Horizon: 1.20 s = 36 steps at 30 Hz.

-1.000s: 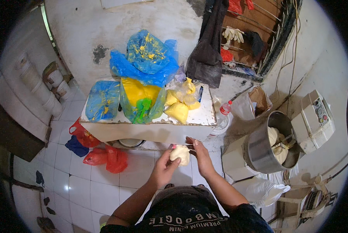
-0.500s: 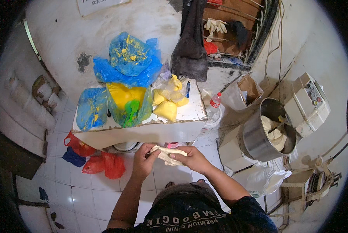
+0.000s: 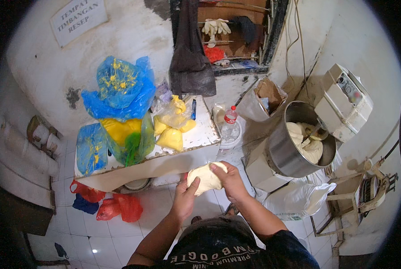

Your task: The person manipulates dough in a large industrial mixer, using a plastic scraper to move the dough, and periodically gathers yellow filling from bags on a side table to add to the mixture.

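Between my two hands a flattened piece of pale dough [image 3: 205, 179] is held up in front of my body, above the floor. My left hand [image 3: 185, 195] pinches its left edge, thumb on top. My right hand [image 3: 229, 180] grips the right side, its thumb pressed on the upper edge; the fingers of both are partly hidden behind the dough. More dough [image 3: 308, 144] of the same colour fills a metal mixer bowl [image 3: 278, 157] to the right, where the mixer's hook sits in it.
A white table [image 3: 120, 174] ahead bears blue plastic bags [image 3: 120, 89], a yellow mass [image 3: 122, 130] with a green scoop [image 3: 132, 145], and small yellow bags [image 3: 170, 138]. Beyond its right end stands a bottle [image 3: 230, 121]. Red bags [image 3: 128, 207] lie on the floor; a white sack [image 3: 294, 201] stands right.
The dough has gone from a narrow folded strip to a wider, flatter sheet facing me. Both hands have moved right in the picture, and the view has turned toward the mixer.
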Each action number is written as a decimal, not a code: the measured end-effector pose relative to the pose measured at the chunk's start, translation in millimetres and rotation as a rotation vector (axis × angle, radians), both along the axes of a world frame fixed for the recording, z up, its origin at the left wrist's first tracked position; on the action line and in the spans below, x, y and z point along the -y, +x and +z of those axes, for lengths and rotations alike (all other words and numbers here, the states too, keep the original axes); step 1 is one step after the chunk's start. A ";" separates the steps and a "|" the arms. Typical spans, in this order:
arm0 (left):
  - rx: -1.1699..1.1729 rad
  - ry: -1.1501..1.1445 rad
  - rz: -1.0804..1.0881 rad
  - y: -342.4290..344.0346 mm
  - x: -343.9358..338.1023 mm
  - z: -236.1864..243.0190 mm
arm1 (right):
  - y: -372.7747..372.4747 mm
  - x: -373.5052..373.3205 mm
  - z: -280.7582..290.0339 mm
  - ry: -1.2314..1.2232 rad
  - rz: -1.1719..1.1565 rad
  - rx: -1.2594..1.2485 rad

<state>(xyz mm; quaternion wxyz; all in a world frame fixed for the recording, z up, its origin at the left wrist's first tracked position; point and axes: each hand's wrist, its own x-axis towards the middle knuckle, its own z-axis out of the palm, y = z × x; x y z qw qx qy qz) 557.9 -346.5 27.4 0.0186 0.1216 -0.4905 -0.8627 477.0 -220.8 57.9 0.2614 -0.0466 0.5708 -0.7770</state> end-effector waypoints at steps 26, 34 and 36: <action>-0.037 -0.717 -0.460 -203.7 -163.5 36.0 | -162.2 -252.5 -16.9 0.190 0.320 -0.016; 0.205 -0.183 -0.790 -243.8 -231.6 -28.7 | -177.5 -312.7 -3.2 -0.221 -0.213 0.249; 0.131 -0.077 -0.859 -254.1 -255.9 -27.1 | -181.3 -318.3 -2.4 -0.283 -0.186 0.242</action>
